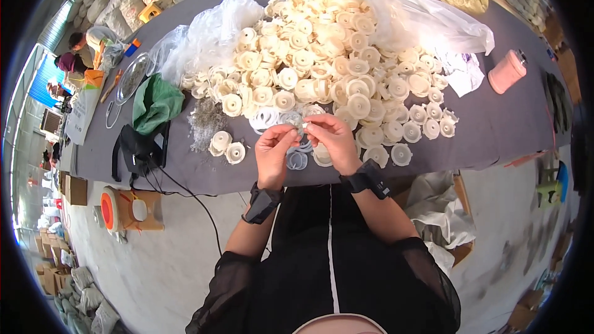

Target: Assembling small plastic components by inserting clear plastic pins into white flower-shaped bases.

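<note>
My left hand point(276, 150) and my right hand point(334, 140) meet fingertip to fingertip over the near side of the table. A tiny white piece point(304, 125) shows at the right fingertips. The left thumb and finger are pinched together, and what lies between them is too small to make out. Just beyond and beneath the hands are pale translucent rings point(265, 119). Another clear ring point(297, 160) lies close below them. A large heap of cream-coloured round plastic parts point(309, 62) with notched rims spreads beyond my hands, some reaching beside my right hand.
To the left lie small metal-looking pieces point(208, 125), two separate cream parts point(234, 153), a green cloth bag point(157, 104) and a black device point(142, 148) with cables. Clear plastic sheeting point(396, 12) covers the heap's back. A pink bottle point(507, 72) stands far right.
</note>
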`<state>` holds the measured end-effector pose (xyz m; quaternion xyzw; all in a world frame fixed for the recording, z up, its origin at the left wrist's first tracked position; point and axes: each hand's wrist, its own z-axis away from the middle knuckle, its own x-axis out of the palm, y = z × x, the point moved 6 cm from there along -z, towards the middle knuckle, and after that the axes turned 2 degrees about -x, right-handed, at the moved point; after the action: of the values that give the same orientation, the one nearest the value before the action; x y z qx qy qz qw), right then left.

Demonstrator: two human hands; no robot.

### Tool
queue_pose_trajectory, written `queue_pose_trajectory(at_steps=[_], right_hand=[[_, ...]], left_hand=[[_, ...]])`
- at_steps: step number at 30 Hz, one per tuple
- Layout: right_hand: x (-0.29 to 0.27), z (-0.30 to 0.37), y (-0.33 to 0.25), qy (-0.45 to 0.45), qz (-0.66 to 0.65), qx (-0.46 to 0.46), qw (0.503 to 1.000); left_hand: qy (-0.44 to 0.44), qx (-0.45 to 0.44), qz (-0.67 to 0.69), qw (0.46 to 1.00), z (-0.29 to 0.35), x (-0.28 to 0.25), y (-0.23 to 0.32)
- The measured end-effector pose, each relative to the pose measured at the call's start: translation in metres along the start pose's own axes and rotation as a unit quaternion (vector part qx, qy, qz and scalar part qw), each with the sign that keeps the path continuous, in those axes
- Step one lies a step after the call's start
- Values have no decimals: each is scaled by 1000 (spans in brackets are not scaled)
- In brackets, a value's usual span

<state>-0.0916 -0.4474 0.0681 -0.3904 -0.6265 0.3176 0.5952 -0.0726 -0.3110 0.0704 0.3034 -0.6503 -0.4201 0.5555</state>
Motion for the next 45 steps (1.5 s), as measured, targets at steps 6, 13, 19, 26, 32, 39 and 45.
queue_pose_trajectory(at_steps=[6,13,19,26,32,39,45], right_hand=[[1,2,-2,5,6,8,1000],[2,4,0,-18,32,-12,999],[3,9,-4,-16,31,-26,999],[2,10,2,-42,70,-39,996],[-2,13,6,-34,68,17,997],[-30,11,7,48,0,10,999],[-39,8,8,54,-102,-3,993]], left_hand=[[-10,36,-81,996,0,-3,6],[-8,28,-87,996,3,-1,5],[3,19,-83,996,3,-5,3],[-27,36,-83,996,5,0,4],[-36,19,-87,995,0,5,3],[-106,131,-339,925,-46,24,11],[-7,249,-651,717,-145,4,-4]])
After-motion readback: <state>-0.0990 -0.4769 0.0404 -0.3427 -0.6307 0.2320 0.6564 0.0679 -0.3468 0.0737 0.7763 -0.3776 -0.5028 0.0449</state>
